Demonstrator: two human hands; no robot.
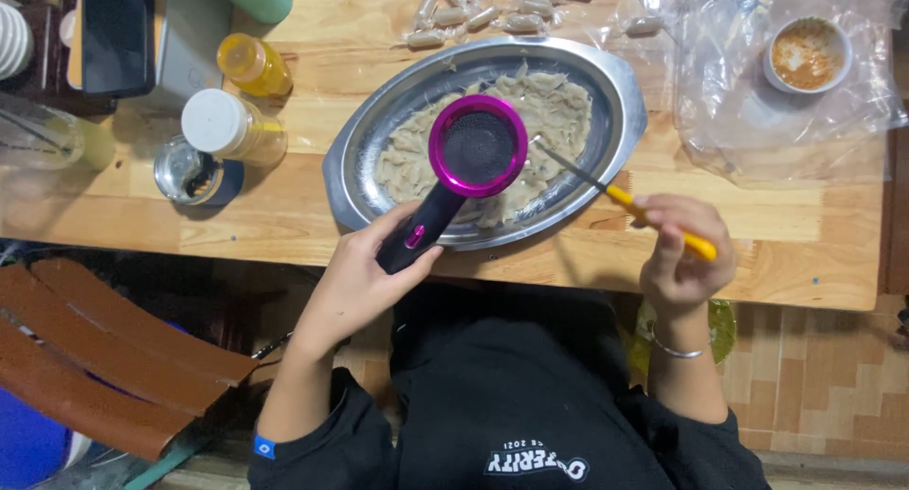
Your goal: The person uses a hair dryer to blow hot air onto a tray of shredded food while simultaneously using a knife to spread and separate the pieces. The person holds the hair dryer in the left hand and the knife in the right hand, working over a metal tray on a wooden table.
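My left hand [365,274] grips the dark handle of a hair dryer [471,159] with a magenta ring, its round head held over an oval metal tray [620,97]. The tray holds a flat layer of pale beige strips [559,106]. My right hand [684,253] holds a yellow-handled utensil [620,198] whose thin metal end reaches into the strips at the tray's right side. Both hands sit at the near edge of the wooden table [814,234].
Wrapped pale candies [492,12] lie behind the tray. A small cup of brown sauce [807,54] rests on clear plastic at the right. To the left stand a yellow bottle [251,64], a white-capped jar [227,125], an open tin [189,171] and a phone [115,31]. A wooden chair [104,357] is lower left.
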